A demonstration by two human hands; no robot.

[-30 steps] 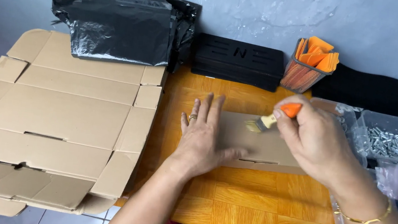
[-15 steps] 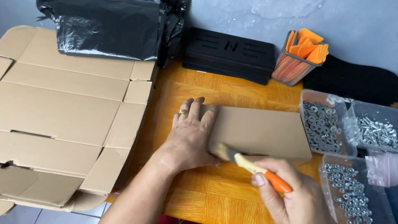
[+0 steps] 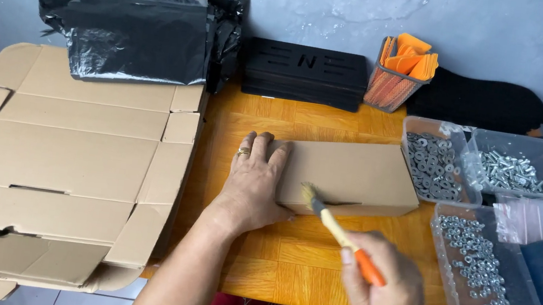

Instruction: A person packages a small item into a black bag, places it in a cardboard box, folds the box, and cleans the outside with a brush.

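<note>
On the wooden counter (image 3: 286, 258), I am pressing my left hand (image 3: 254, 181) flat, fingers spread, over the left end of the brown cardboard piece (image 3: 355, 173) lying at the middle. My right hand (image 3: 388, 301), fingers curled tight around the orange-handled brush (image 3: 338, 230), is now sitting at the near edge, having swung down from the far side a second ago; the bristles are touching the cardboard's front edge, so the brushing seems to be moving along it.
</note>
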